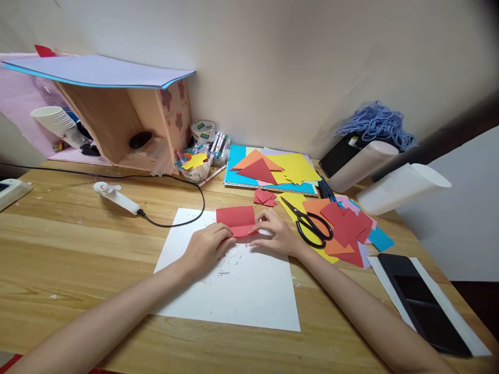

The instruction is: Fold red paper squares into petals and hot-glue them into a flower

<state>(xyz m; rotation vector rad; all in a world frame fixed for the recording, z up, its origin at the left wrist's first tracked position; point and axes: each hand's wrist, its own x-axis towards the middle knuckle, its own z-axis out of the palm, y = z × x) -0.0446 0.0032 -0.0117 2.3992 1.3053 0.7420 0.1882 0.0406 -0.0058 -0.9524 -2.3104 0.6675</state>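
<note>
A piece of red paper lies between the two hands over the upper part of a white sheet, with a crease running across it from side to side. The left hand pinches its near left corner, fingers curled over the edge, and the right hand grips the near right corner between thumb and fingertips, so both are closed on the paper. Small coloured flecks speckle the white sheet, which rests on a wooden table. Just beyond the right hand sits a small folded red shape; to its right, black-handled scissors lie on yellow paper, next to a spread of loose coloured pieces. Nearer the right forearm is a dark, flat object on white paper. Left of the sheet lies a white corded tool, its black cord looping over the sheet's top edge. Toward the back stand an open box with flower shapes on its side, a bowl of scraps, markers, a stack of coloured paper, two pale cylinders and blue yarn, before a plain pale wall.
</note>
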